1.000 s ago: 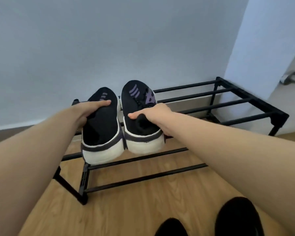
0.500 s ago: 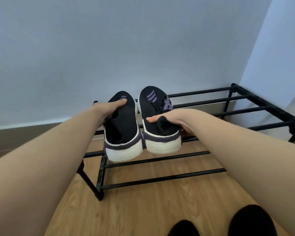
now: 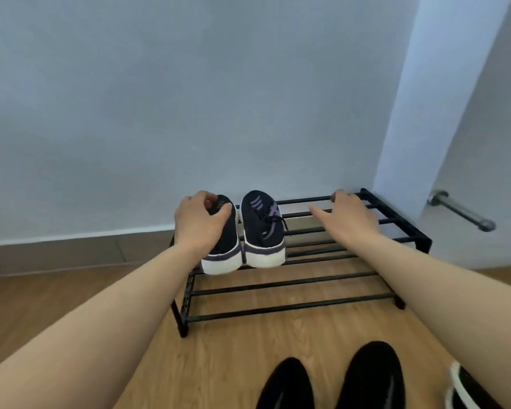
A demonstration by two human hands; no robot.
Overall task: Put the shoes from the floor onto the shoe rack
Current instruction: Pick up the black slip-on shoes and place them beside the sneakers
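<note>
Both dark sneakers sit side by side on the top tier of the shoe rack (image 3: 393,214), centre of the frame, toes to the wall. The left hand (image 3: 199,224) curls over the left sneaker (image 3: 223,246), grip closed around its upper. The right hand (image 3: 347,218) hovers open over bare bars, grip released, well apart from the right sneaker (image 3: 263,231). The left shoe's white heel overhangs the front bar slightly, so a gentle push toward the wall should seat it level with its partner. Lower right corner of the frame: another shoe (image 3: 462,391) with a white sole edge lies on the floor (image 3: 56,308), likely next. The free hand is closest to it.
</note>
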